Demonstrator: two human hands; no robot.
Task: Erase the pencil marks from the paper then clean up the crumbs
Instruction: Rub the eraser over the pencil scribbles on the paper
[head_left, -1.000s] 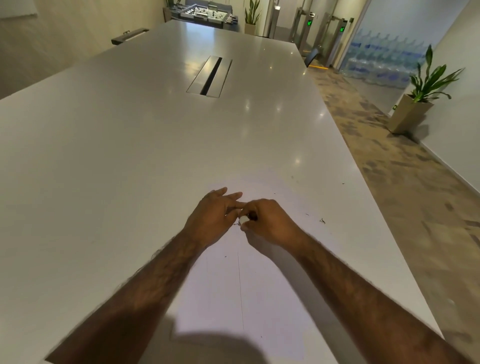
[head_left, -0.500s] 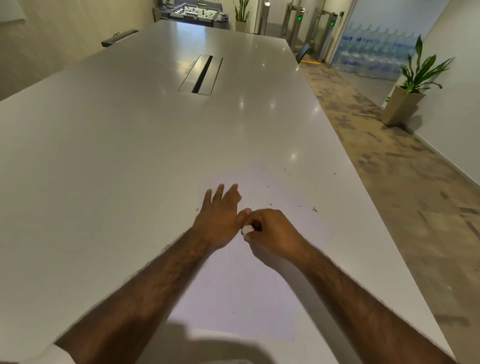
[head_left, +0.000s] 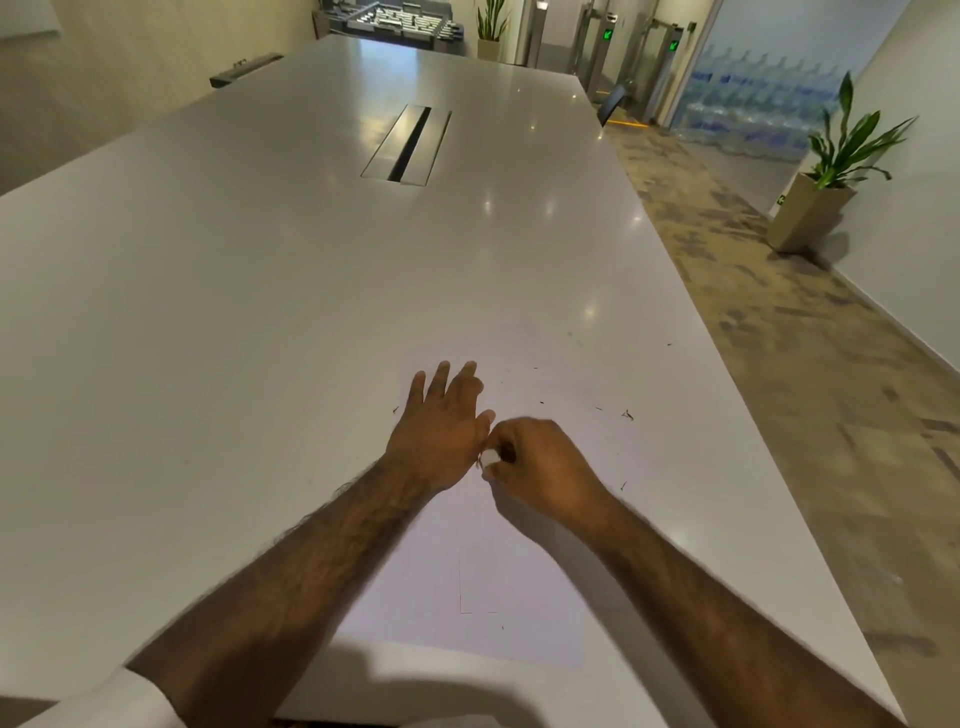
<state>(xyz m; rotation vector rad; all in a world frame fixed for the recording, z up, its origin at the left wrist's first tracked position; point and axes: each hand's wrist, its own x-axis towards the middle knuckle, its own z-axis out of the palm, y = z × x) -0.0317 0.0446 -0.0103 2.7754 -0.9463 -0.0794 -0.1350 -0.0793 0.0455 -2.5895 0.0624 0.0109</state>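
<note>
White paper (head_left: 483, 582) lower centre on table (head_left: 208, 312); left hand (head_left: 441, 421) spread flat pinning it, right hand (head_left: 540, 462) pinching eraser (head_left: 490, 457) mid-frame; short light strokes, keep sheet held, avoid creasing

No legible text - only 2 green lit signs (head_left: 607, 35) on turnstile gates (head_left: 658, 73), symbols unclear.

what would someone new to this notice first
The left hand lies flat, fingers spread, on the white paper at the near end of the table, and the right hand beside it pinches a small white eraser. Dark crumbs are scattered on paper and table to their right. A potted plant stands on the floor at far right.
</note>
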